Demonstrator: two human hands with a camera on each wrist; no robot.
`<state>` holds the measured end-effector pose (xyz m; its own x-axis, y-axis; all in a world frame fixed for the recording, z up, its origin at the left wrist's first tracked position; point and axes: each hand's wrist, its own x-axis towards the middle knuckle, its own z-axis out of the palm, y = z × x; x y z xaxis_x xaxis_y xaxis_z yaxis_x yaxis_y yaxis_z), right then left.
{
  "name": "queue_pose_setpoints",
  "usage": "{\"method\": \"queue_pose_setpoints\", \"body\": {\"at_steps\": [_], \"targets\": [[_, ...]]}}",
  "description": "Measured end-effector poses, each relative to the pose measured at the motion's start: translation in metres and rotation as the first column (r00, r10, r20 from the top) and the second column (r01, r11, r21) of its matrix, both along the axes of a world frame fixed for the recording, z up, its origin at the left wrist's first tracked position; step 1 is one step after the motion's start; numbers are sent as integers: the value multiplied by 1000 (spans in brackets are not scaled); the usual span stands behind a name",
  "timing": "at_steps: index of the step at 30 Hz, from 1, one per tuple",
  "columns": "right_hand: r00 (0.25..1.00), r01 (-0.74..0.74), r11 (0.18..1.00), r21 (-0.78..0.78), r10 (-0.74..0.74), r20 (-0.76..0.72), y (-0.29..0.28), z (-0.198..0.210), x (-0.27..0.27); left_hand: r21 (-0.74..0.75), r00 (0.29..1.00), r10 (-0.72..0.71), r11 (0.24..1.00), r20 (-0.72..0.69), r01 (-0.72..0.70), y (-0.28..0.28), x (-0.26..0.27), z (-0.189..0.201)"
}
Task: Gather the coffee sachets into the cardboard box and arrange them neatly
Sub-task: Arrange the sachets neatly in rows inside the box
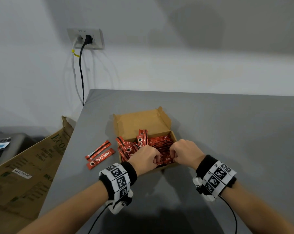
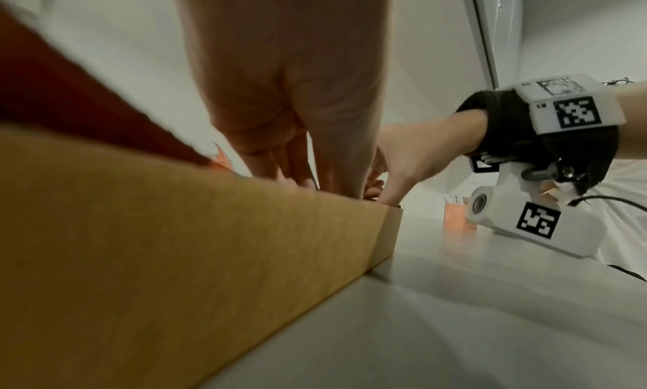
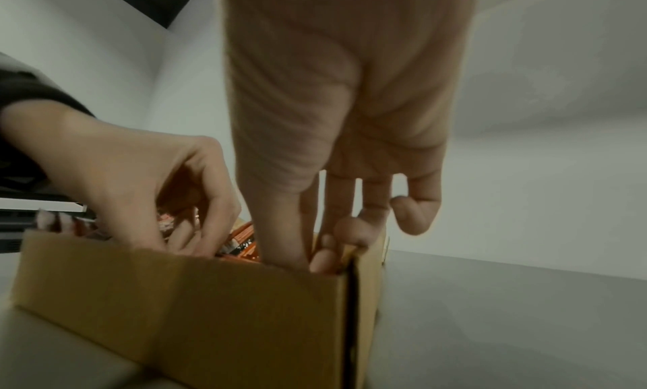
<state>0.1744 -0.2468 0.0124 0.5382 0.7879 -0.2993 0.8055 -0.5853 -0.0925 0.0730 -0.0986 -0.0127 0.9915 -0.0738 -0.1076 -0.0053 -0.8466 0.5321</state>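
Note:
An open cardboard box [image 1: 142,122] stands on the grey table, its lid folded back. Several red coffee sachets [image 1: 161,144] fill it: flat on the right, jumbled and sticking up on the left. Two more sachets [image 1: 99,154] lie on the table left of the box. My left hand [image 1: 155,160] and right hand [image 1: 174,155] are side by side at the box's near edge, fingers curled down onto the sachets. In the right wrist view my right hand [image 3: 315,251] reaches into the box's [image 3: 175,298] corner, and my left hand [image 3: 182,229] pinches sachets [image 3: 243,241]. The fingertips are hidden inside.
A large brown carton [image 1: 24,166] leans beside the table's left edge. A wall socket [image 1: 87,39] with cables hangs behind it. The grey table [image 1: 227,132] stretches right of the box. A small orange holder [image 2: 455,218] stands further off.

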Motion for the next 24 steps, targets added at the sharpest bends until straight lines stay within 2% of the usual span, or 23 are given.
{"method": "queue_pose_setpoints", "body": {"at_steps": [4,6,8,10,11,12,14,16,24], "targets": [[997,4,999,54,0,-76,-2,3,4,9,1000,3,1000,31,-3,0,-3,5],[995,28,994,110,-17,-100,-5,3,7,-9,994,62,998,90,-61,8,-7,16],[994,48,983,179,-29,-103,-11,0,8,-47,943,273,962,191,-269,32,-16,30],[993,72,969,238,-48,-105,-17,-4,5,-27,820,501,857,278,-514,69,-30,35],[993,84,962,261,-59,-103,-20,-7,3,25,785,558,811,269,-585,88,-38,32],[993,92,956,278,-66,-103,-22,-9,2,109,784,589,781,197,-615,103,-45,25],[992,100,949,299,-71,-105,-22,-12,1,269,810,585,787,-39,-555,122,-55,7],[990,117,943,312,-86,-112,-20,-14,2,325,825,539,821,-170,-470,125,-58,-9],[976,176,917,357,-115,-187,-18,-20,7,320,842,511,838,-174,-442,126,-37,-17]]}}
